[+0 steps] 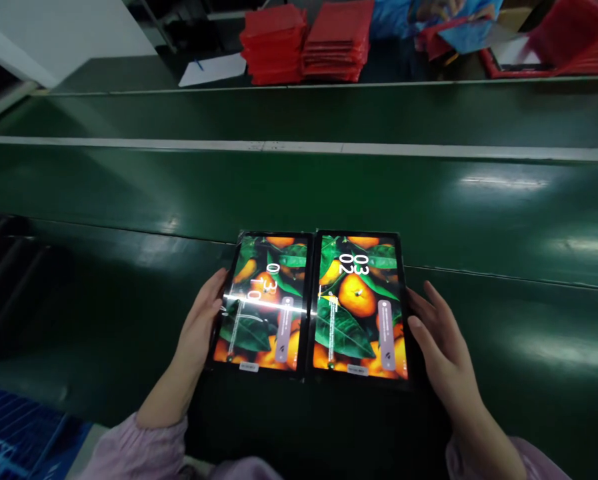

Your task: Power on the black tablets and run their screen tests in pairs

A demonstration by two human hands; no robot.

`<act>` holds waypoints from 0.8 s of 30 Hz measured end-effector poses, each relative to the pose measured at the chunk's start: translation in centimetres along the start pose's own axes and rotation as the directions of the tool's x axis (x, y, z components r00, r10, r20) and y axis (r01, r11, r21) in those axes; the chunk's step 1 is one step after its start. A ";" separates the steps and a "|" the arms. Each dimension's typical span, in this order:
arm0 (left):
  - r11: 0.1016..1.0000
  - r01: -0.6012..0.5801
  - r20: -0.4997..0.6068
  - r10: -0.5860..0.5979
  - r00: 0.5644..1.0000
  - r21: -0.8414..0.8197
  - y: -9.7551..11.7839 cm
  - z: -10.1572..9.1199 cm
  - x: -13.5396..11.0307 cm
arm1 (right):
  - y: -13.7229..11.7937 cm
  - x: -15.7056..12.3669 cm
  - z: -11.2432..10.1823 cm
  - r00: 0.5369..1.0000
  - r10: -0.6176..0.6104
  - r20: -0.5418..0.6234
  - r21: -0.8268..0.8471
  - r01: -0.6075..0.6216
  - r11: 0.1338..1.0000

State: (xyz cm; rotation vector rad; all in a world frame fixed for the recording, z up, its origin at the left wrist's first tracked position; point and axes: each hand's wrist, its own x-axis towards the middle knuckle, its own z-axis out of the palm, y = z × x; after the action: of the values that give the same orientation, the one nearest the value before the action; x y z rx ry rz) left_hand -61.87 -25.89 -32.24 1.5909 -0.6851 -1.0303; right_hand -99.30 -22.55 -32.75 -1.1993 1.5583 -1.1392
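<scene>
Two lit tablets lie side by side, both showing oranges and green leaves. My left hand (199, 323) grips the outer left edge of the left tablet (263, 303), fingers curled round its rim. The right tablet (361, 310) has my right hand (439, 340) along its outer right edge, fingers stretched out against it. Both tablets rest on, or just above, the dark green belt (429, 200).
Stacks of red pouches (306, 43) and a white sheet (213, 69) lie on the far bench. A white strip (299, 147) runs across the belt line. Blue crate (13, 433) at lower left. A person in blue sits at the far bench (429, 17).
</scene>
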 end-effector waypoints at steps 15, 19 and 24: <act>0.992 -0.068 0.128 0.082 0.988 -0.109 -0.7 4.9 1.0 | -7.6 3.1 2.6 0.640 -0.510 0.575 -0.613 0.750 0.250; 0.993 -0.098 0.181 0.085 0.980 0.068 -0.4 4.9 1.3 | -9.2 2.0 -0.8 0.767 -0.485 0.420 -0.794 0.569 0.213; 0.885 -0.214 0.299 0.090 0.950 0.413 0.4 4.9 0.1 | -11.3 -0.1 -3.0 0.838 -0.362 0.407 -0.749 0.534 0.393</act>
State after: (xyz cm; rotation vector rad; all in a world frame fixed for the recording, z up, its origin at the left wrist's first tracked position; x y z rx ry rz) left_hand -66.10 -28.34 -32.13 1.7567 -1.2906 -1.0316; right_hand -99.79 -23.44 -21.11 -2.4573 1.7268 -0.4542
